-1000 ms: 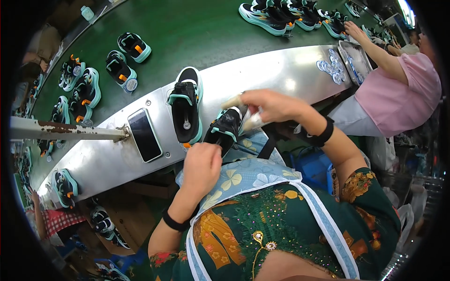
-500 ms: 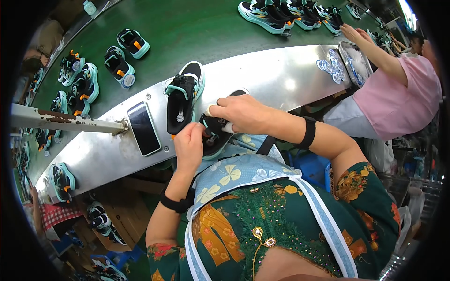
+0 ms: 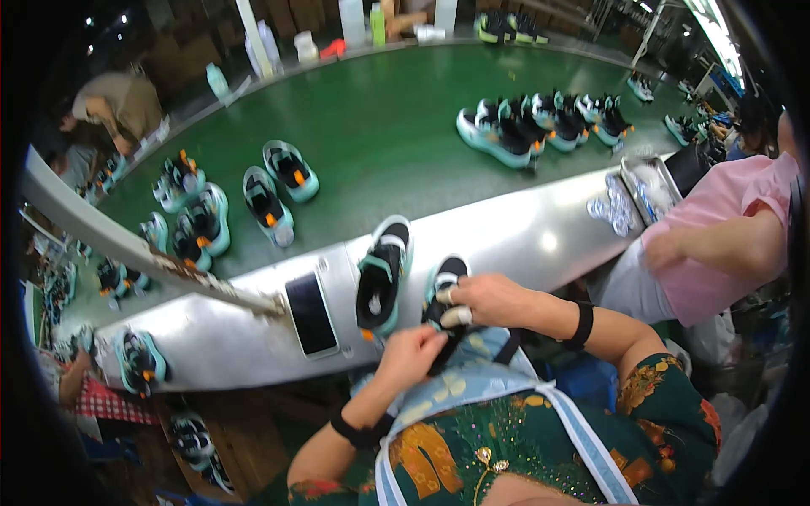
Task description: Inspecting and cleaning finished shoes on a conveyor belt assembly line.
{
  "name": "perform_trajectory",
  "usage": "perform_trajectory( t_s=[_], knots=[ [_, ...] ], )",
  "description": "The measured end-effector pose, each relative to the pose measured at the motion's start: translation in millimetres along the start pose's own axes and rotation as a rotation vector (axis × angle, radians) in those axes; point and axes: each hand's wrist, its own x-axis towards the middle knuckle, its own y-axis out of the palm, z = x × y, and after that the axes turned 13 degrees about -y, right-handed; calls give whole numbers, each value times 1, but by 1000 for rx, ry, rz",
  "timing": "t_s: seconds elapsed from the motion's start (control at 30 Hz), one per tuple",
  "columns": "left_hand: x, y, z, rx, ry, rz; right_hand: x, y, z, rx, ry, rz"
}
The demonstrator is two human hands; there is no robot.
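Note:
A black sneaker [image 3: 450, 270] with a pale mint sole lies at the near edge of the metal ledge, its toe pointing away from me. My right hand [image 3: 488, 302] grips its upper around the lacing, with pale covers on some fingertips. At the heel end, my left hand [image 3: 410, 357] is closed with thumb and fingers pinched at the opening. The heel and whatever detail lies between the fingers are hidden. Just left of it stands a matching sneaker [image 3: 371, 295], untouched, with an orange heel tab.
A phone [image 3: 311, 314] lies on the metal ledge [image 3: 506, 240], beside a worn metal post [image 3: 211, 282]. Several sneakers [image 3: 202, 221] stand on the green belt [image 3: 371, 110]. At right, a co-worker in pink [image 3: 717, 240] is near a metal tray [image 3: 650, 190] and round tags [image 3: 611, 207].
The view has tilted upward, so the belt's far side now shows. Both my hands stay at the same sneaker. The co-worker's arm has drawn back from the row of shoes.

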Motion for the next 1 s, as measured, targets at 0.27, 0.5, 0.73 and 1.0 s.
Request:
perform_trajectory(
  t_s=[0.27,0.5,0.73,1.0],
  knots=[
    [40,-67,31,70,200,-710,81,-36,-60,250,-183,-82],
    [71,-50,64,73,-89,-481,95,1,-17,-178,-358,265],
    [29,-23,29,-161,50,-687,70,0,-30,129,-417,48],
    [12,-14,15,87,271,-575,46,16,-12,-41,-249,-281]
  ],
)
